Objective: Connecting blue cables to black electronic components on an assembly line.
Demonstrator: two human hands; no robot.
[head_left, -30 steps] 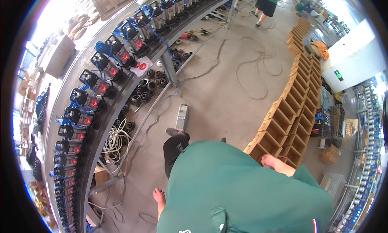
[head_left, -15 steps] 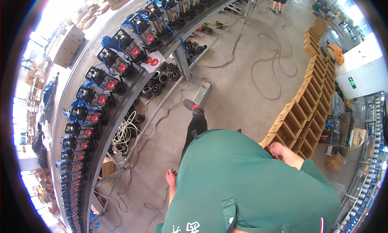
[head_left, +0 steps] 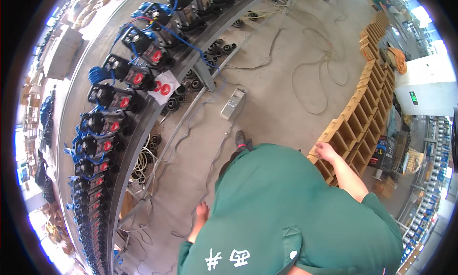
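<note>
My left hand point(head_left: 202, 211) hangs beside my green shirt over the concrete floor, its small visible fingers loosely curled with nothing seen in them. On the other side, my right hand point(head_left: 326, 152) is raised in front of me with its fingers bent inward. It appears over the near end of a long row of open wooden boxes point(head_left: 339, 142); whether it touches them I cannot tell. No object shows in that hand.
A curved workbench point(head_left: 145, 132) on the left carries many black-and-silver pumps point(head_left: 114, 97) with blue cables. A white sheet with red round stickers point(head_left: 163, 87) lies at its edge. On the floor are a grey metal box point(head_left: 233, 104), loose cables and dark round parts point(head_left: 174, 102).
I have moved forward along the aisle; the bench, pumps and grey metal box shifted in view. My right hand has come up and forward, while my left hand stays low at my side.
</note>
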